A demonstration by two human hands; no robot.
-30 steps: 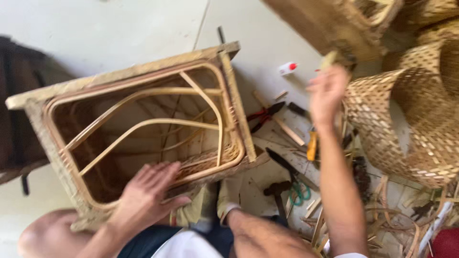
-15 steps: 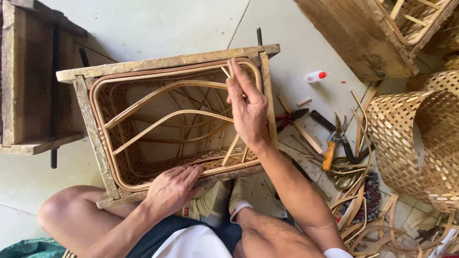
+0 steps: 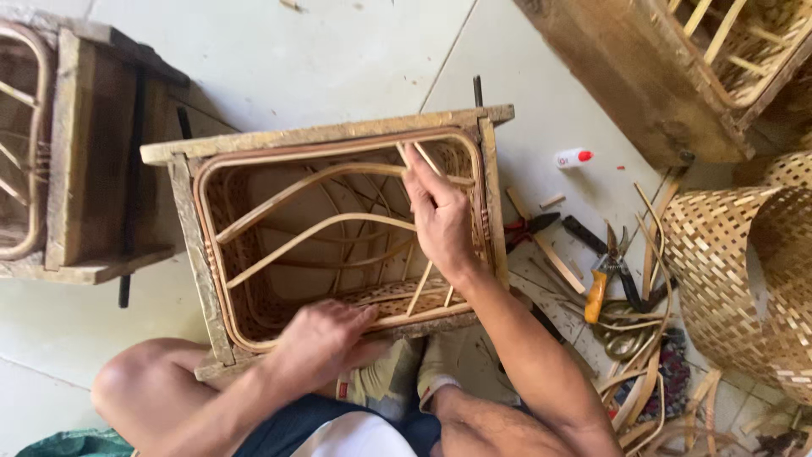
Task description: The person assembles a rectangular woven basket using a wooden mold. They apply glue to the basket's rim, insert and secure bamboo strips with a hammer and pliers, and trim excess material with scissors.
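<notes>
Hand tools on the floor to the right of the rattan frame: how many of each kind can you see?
Pliers with red and black handles: 1
Cutters with an orange handle: 1
Scissors with greenish loops: 1
Total: 3
The right hand grips a thin cane inside the wooden-rimmed frame.

- Right hand (image 3: 440, 216) hides the upper end of the cane strip (image 3: 420, 288) it grips.
- Left hand (image 3: 326, 343) covers the frame's (image 3: 326, 133) near rail beneath its palm.

Small white squeeze bottle (image 3: 573, 158), red cap, lying on pale floor right of wooden frame (image 3: 326, 135). No labels, signs, screens visible.
</notes>
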